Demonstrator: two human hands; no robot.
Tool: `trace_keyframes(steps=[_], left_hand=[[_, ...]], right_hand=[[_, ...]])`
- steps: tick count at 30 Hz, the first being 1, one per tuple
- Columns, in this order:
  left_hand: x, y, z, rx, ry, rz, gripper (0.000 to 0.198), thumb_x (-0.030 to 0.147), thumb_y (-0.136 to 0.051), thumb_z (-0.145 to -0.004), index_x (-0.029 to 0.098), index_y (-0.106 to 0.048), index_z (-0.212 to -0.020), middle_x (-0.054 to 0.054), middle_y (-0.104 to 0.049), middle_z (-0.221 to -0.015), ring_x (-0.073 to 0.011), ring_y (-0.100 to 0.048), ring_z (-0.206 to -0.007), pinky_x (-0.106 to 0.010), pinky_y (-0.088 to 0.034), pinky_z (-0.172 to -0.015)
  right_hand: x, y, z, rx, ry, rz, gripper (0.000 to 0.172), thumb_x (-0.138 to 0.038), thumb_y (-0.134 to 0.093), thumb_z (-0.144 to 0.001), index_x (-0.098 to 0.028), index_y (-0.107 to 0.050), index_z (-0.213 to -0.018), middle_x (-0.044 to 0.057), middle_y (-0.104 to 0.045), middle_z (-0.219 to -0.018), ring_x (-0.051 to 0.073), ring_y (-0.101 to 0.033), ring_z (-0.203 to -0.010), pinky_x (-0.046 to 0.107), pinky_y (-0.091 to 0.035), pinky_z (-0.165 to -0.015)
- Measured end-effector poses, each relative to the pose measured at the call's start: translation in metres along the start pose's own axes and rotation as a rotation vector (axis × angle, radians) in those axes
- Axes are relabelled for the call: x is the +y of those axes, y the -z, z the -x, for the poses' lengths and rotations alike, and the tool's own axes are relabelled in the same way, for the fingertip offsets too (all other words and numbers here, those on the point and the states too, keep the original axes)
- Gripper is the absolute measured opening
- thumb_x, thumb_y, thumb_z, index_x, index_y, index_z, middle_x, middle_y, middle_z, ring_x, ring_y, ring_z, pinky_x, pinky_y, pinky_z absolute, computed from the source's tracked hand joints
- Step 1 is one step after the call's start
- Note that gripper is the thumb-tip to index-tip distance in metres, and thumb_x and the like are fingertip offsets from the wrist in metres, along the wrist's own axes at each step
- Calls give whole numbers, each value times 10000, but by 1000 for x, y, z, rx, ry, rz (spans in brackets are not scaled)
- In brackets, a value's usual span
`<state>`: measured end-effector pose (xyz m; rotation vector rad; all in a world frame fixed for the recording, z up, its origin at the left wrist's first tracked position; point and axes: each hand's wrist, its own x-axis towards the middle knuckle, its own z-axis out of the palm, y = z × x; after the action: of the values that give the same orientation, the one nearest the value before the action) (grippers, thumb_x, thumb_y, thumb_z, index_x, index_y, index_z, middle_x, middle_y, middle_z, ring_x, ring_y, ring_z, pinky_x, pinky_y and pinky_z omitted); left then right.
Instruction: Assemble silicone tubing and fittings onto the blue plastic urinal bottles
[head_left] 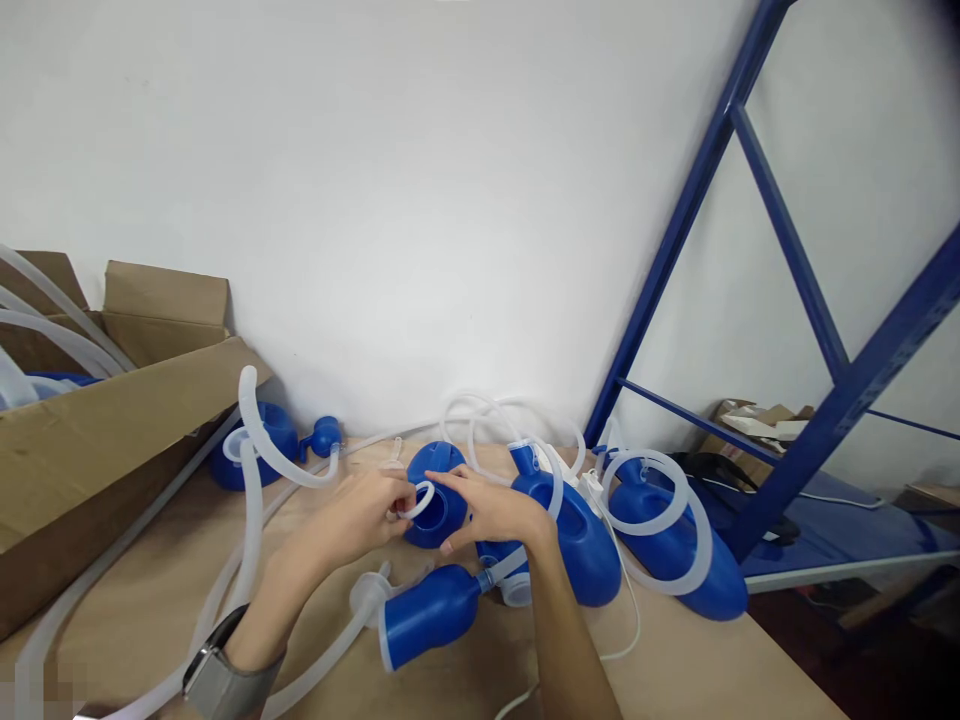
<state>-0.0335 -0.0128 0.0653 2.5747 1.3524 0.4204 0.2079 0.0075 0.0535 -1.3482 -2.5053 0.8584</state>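
My left hand (381, 505) pinches a white ring (426, 494) over the round mouth of a blue plastic bottle (436, 457). From the other side, my right hand (495, 508) reaches over this bottle, fingers stretched across it near the ring and thumb apart at its near side. It appears to hold the bottle steady. Just in front lies a blue cup-shaped funnel (431, 615) on its side, joined to a clear hose. Close to my left forearm is a translucent disc-shaped cap (369, 597) with a tube.
More blue bottles (589, 550) with coiled clear hoses (694, 530) lie to the right. A bottle (277, 440) and small blue funnel (325, 437) stand back left. An open cardboard box (127, 430) holds hoses at left. Blue rack posts (675, 240) rise at right.
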Motion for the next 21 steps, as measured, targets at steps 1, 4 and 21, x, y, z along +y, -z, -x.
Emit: trace_keyframes(steps=[1, 4, 21], left_hand=[[3, -2, 0, -35, -2, 1, 100, 166, -612, -843, 206, -663, -768, -26, -695, -897, -213, -629, -841, -321, -403, -720], [9, -9, -4, -106, 6, 5, 55, 169, -685, -843, 209, -720, -832, -50, -712, -1073, -240, -660, -968, -329, -448, -821], [-4, -62, -27, 45, 67, 101, 675, 262, -844, -722, 202, -613, -1353, -149, -556, -1389, -335, -649, -1183, -422, -521, -990]], right_hand=[[3, -2, -5, -27, 7, 12, 1115, -497, -936, -671, -317, -374, -1617, 105, -525, -1344, 318, -573, -1164, 460, -495, -1022], [8, -4, -14, -68, 10, -28, 1067, -590, -917, -669, -312, -438, -1581, 81, -530, -1234, 268, -618, -1021, 446, -537, -945], [52, -14, -37, 29, 132, -300, 609, -369, -949, -664, -228, -729, -1213, 52, -570, -1266, 176, -672, -897, 311, -597, -811]])
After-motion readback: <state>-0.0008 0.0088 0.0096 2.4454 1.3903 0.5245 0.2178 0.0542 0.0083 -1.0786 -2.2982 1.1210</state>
